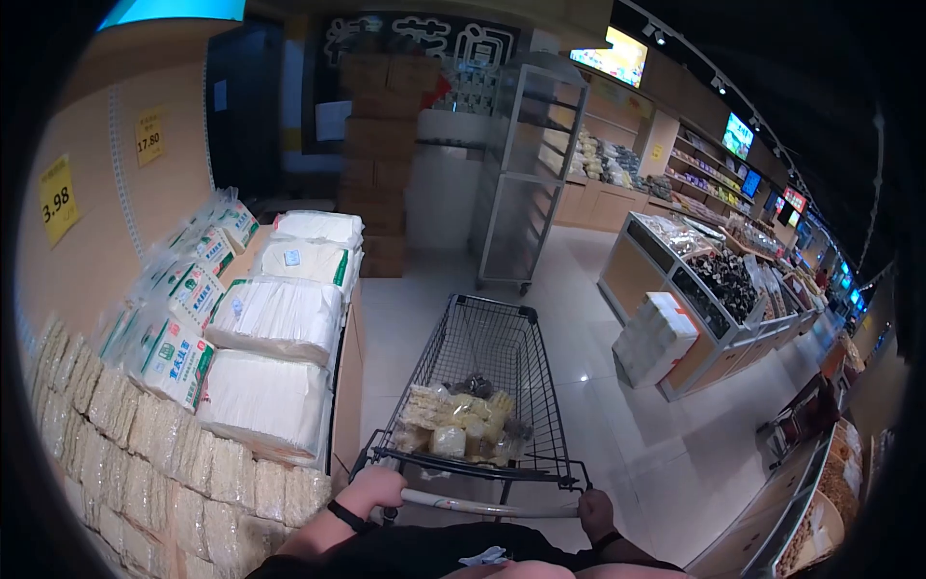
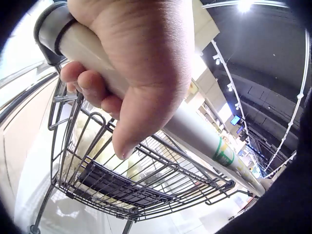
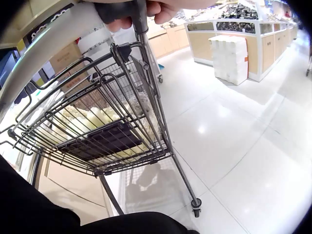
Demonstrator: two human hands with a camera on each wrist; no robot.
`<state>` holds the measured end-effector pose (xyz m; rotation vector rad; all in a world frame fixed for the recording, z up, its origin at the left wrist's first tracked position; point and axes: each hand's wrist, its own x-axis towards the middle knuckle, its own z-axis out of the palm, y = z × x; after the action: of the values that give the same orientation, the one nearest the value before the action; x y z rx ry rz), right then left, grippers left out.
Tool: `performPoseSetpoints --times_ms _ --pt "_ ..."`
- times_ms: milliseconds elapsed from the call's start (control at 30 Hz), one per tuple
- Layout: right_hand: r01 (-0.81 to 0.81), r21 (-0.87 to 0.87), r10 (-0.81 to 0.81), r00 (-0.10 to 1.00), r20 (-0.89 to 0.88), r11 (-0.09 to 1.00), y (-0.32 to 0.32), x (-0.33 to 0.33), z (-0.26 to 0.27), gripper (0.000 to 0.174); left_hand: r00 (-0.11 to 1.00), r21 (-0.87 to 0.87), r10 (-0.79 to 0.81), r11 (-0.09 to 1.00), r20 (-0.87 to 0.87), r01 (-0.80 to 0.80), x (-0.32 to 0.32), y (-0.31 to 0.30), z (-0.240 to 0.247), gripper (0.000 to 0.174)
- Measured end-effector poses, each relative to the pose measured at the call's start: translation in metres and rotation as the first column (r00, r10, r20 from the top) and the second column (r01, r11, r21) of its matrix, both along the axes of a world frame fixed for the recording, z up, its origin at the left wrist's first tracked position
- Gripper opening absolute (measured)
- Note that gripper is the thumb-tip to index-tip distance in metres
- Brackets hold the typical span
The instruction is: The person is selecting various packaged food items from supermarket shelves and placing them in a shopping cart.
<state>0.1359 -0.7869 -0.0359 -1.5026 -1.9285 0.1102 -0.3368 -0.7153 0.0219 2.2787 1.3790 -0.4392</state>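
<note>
A wire shopping cart (image 1: 521, 372) stands right in front of the person, with several bagged pale goods (image 1: 453, 429) at the near end of its basket. Its light-coloured handle (image 1: 492, 507) runs crosswise before the body. The left hand (image 1: 376, 487) grips the handle's left end; in the left wrist view, fingers (image 2: 92, 85) curl round the bar from beneath. At the right end, the right hand (image 1: 596, 511) holds the handle by its dark end piece (image 3: 134, 14), its fingertips showing below. Most of the right hand lies outside the right wrist view.
Stacked white noodle packs (image 1: 265, 396) and wrapped dried noodles (image 1: 183, 492) line the left side. Ahead stand brown cartons (image 1: 376, 164) and a wheeled metal rack (image 1: 531, 183). On the right are a display counter (image 1: 714, 289), a white foam box (image 1: 656, 338) and tiled floor (image 1: 598, 425).
</note>
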Motion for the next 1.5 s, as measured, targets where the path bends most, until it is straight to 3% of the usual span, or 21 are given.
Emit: performPoseSetpoints --times_ms 133,233,533,600,633,800,867,1000,1133,1267,1400,1467,1500 --pt "0.048 -0.092 -0.050 0.999 -0.014 0.995 0.028 0.014 0.005 0.013 1.000 -0.027 -0.018 0.999 0.004 0.018 0.017 0.049 -0.010 0.028" --pt "0.093 0.047 -0.091 0.995 -0.040 0.995 0.056 0.019 0.010 0.015 0.998 -0.021 -0.060 0.998 0.005 0.060 0.034 0.086 -0.002 0.030" --pt "0.212 0.081 -0.201 0.970 -0.134 0.974 0.160 0.054 -0.012 0.016 0.996 -0.039 -0.088 0.995 0.005 0.088 0.074 0.225 0.004 0.032" --pt "0.271 -0.003 -0.270 0.958 -0.095 0.962 0.184 0.059 -0.017 0.010 0.994 -0.052 -0.105 0.993 -0.008 0.105 0.082 0.263 0.005 0.032" --pt "0.266 0.102 -0.255 0.961 -0.110 0.958 0.196 0.058 -0.019 0.010 0.993 -0.044 -0.113 0.993 -0.035 0.111 0.084 0.282 -0.002 0.033" --pt "0.185 0.125 -0.172 0.980 -0.102 0.975 0.265 0.062 -0.021 0.017 0.992 0.071 -0.114 0.990 -0.061 0.119 0.090 0.375 -0.013 0.029" --pt "0.147 -0.050 -0.147 0.989 0.004 0.988 0.293 0.066 -0.014 0.019 0.982 0.104 -0.144 0.982 -0.121 0.157 0.097 0.415 -0.012 0.027" --pt "0.117 -0.028 -0.119 0.986 -0.119 0.993 0.351 0.063 -0.002 0.022 0.962 0.149 -0.165 0.969 -0.217 0.199 0.113 0.493 -0.012 0.033" --pt "0.108 0.003 -0.107 0.985 -0.132 0.994 0.407 0.065 0.005 0.024 0.951 0.124 -0.109 0.981 -0.290 0.151 0.132 0.571 -0.019 0.039" --pt "0.150 -0.093 -0.159 0.983 -0.089 0.984 0.460 0.084 0.003 0.021 0.960 0.215 -0.166 0.952 -0.227 0.216 0.151 0.632 -0.016 0.033" --pt "0.170 0.003 -0.168 0.980 -0.106 0.986 0.508 0.114 -0.011 0.021 0.953 0.202 -0.259 0.936 -0.157 0.288 0.177 0.700 -0.025 0.029" --pt "0.247 -0.173 -0.257 0.966 -0.039 0.953 0.534 0.129 -0.005 0.023 0.946 0.178 -0.303 0.931 -0.113 0.320 0.196 0.731 -0.026 0.030" --pt "0.265 -0.155 -0.275 0.960 -0.047 0.952 0.548 0.137 -0.002 0.023 0.941 0.141 -0.317 0.933 -0.116 0.331 0.207 0.743 -0.025 0.030"
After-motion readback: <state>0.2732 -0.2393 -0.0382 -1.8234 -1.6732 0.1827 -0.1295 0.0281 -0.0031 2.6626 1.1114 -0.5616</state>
